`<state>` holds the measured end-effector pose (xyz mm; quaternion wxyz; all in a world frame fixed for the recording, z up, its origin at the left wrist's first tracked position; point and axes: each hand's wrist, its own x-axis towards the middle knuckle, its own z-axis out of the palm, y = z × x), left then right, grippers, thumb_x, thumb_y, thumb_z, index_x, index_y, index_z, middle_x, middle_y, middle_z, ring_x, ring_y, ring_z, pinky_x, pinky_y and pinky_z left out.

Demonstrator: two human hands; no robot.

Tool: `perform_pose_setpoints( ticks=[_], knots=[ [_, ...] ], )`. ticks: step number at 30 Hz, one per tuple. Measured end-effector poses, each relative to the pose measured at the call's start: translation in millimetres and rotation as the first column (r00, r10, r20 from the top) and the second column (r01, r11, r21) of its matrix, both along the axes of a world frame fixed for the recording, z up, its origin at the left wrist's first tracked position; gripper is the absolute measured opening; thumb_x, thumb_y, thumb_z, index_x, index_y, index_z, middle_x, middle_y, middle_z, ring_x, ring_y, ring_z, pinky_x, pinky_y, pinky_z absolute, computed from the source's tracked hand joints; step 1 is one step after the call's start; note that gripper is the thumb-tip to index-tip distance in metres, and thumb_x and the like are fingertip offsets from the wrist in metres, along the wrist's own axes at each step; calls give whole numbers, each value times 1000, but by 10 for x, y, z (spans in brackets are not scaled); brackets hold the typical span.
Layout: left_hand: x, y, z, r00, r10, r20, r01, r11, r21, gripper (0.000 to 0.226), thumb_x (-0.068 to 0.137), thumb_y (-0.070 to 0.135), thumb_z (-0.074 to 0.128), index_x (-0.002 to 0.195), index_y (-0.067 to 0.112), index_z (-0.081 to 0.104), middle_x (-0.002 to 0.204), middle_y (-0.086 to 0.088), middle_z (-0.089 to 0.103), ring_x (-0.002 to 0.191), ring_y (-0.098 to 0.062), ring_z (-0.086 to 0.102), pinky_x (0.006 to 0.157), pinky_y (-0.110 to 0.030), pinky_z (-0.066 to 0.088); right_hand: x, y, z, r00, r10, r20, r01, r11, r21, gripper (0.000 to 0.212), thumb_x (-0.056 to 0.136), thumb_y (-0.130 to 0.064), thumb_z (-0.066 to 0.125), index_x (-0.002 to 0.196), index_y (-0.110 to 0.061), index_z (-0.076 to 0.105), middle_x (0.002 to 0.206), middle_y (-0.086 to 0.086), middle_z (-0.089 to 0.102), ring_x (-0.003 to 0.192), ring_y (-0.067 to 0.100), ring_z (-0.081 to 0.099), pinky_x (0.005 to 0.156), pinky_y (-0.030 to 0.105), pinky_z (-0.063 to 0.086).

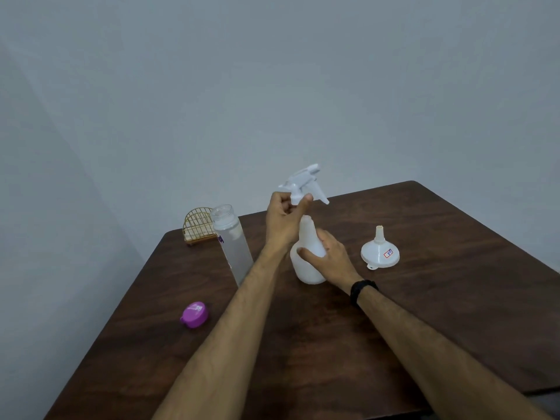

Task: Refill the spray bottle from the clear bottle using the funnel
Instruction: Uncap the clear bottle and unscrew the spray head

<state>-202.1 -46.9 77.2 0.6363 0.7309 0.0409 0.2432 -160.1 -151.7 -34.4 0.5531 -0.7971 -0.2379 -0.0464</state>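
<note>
The white spray bottle [307, 253] stands on the dark wooden table [424, 313] with its neck uncovered. My right hand [328, 257] is wrapped around its body. My left hand [285, 219] holds the white trigger sprayer head [303, 183] lifted just above the bottle's neck. The clear bottle [231, 241] stands uncapped to the left, partly behind my left forearm. Right of the spray bottle, the white funnel [380, 253] rests upside down with its spout up, apart from both hands.
A purple cap [195, 314] lies near the table's left edge. A gold wire holder [198, 225] stands at the back left corner. A grey wall rises behind the table. A black band circles my right wrist.
</note>
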Motion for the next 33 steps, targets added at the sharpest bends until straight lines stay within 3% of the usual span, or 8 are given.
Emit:
perform_pose_setpoints(
  ticks=[3, 6, 10, 13, 16, 21, 27, 33],
  knots=[
    [-1, -22, 367, 994, -31, 101, 29, 999, 28, 23, 94, 29, 69, 102, 15, 52, 96, -11, 72, 78, -22, 75, 75, -35, 62, 8, 1, 0, 999, 7, -42, -7, 1000, -15, 61, 86, -49, 70, 136, -22, 46, 121, -8, 51, 110, 11, 52, 86, 24, 44],
    [-52, -19, 789, 979, -29, 204, 30, 1000, -4, 19, 97, 27, 65, 100, 14, 51, 84, -10, 70, 67, -18, 72, 70, -31, 61, 2, -5, 16, 999, 12, -45, -13, 1000, -11, 54, 86, -48, 71, 131, -29, 47, 117, -11, 51, 107, 9, 52, 77, 16, 41],
    [-160, 38, 1276, 952, -36, 305, 45, 999, -25, 19, 99, 18, 63, 107, 4, 53, 85, -8, 69, 67, -17, 70, 67, -26, 58, -24, -7, 36, 999, 13, -51, -14, 1000, -16, 50, 86, -47, 72, 126, -36, 43, 116, -14, 50, 105, 7, 52, 74, 11, 37],
    [-294, 115, 1550, 928, -16, 373, 33, 999, -41, 38, 98, 27, 65, 115, -5, 53, 85, -13, 67, 71, -20, 69, 72, -31, 60, -28, -14, 36, 998, 21, -52, -22, 999, -29, 58, 86, -48, 72, 134, -29, 46, 120, -12, 52, 109, 9, 53, 80, 18, 41],
    [-425, 240, 1706, 917, 26, 399, 2, 997, -72, 38, 97, 28, 66, 115, -3, 55, 83, -12, 65, 70, -20, 67, 73, -32, 60, -34, -24, 47, 997, 23, -71, -28, 997, -75, 66, 87, -48, 71, 142, -25, 42, 121, -12, 48, 110, 9, 49, 85, 22, 41],
    [-687, 571, 1572, 947, 21, 320, -8, 999, -41, 36, 95, 31, 69, 111, 2, 57, 81, -10, 65, 69, -20, 66, 71, -31, 59, -83, -42, 53, 999, 30, -42, -33, 997, -63, 53, 87, -45, 72, 130, -32, 44, 122, -6, 53, 107, 12, 52, 86, 27, 40],
    [-1064, 1117, 1069, 989, 126, 82, -125, 992, -11, 28, 90, 31, 74, 100, 7, 64, 74, -6, 68, 63, -18, 68, 60, -27, 57, -135, -34, 67, 1000, 3, 18, -1, 998, -64, 49, 88, -38, 73, 129, -19, 55, 117, 1, 57, 105, 18, 54, 87, 33, 40],
    [-1342, 1565, 338, 926, 324, -195, -320, 946, 56, 37, 84, 33, 80, 99, 4, 64, 82, -10, 68, 63, -15, 66, 56, -28, 55, -203, 41, 41, 999, -20, 49, 24, 997, -77, 46, 88, -40, 72, 125, -17, 56, 113, 0, 55, 103, 20, 54, 84, 33, 40]
  ],
)
